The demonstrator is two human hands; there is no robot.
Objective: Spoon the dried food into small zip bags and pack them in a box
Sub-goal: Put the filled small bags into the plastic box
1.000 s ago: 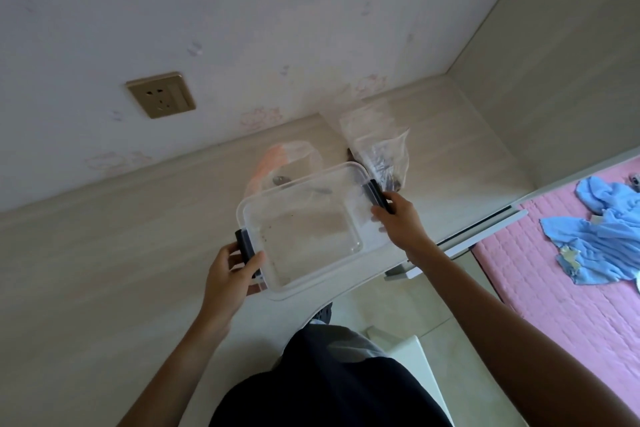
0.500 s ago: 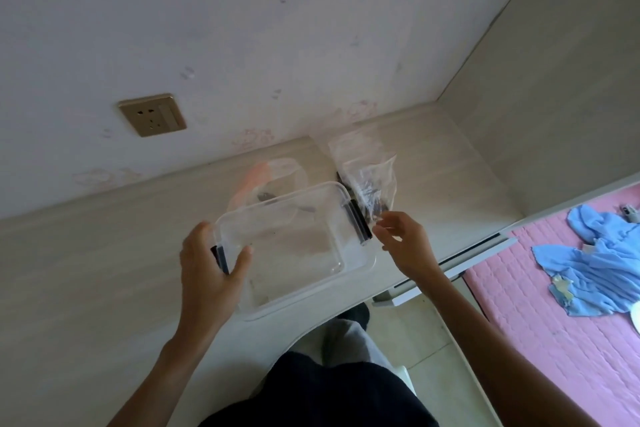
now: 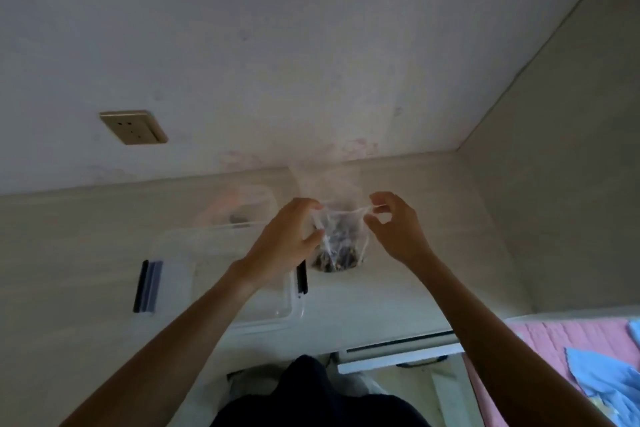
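- Holding a small zip bag up between both hands, I see my left hand pinching its top edge at one corner and my right hand pinching the other, fingers curled and clamped on the plastic at both ends.
- The bag hangs just above the surface, at about 12 o'clock from my body, with dark dried food gathered in its lower half; the filling of this one looks done to me.
- I judge the step in hand to be closing the zip strip, since the mouth is stretched taut between my two grips; whether it is sealed yet I cannot tell, the picture being blurred.
- The clear plastic box with dark side clips lies on the surface just beside the bag, at its 8 o'clock, partly under my left forearm. I cannot make out any packed bags in it, so packing seems not yet begun.
- A second clear bag with an orange tint and a dark patch inside sits at the box's 12 o'clock, against the wall; it may be the supply.
- Left to do, as I read it: seal, drop the bag in the box, and repeat for further bags.
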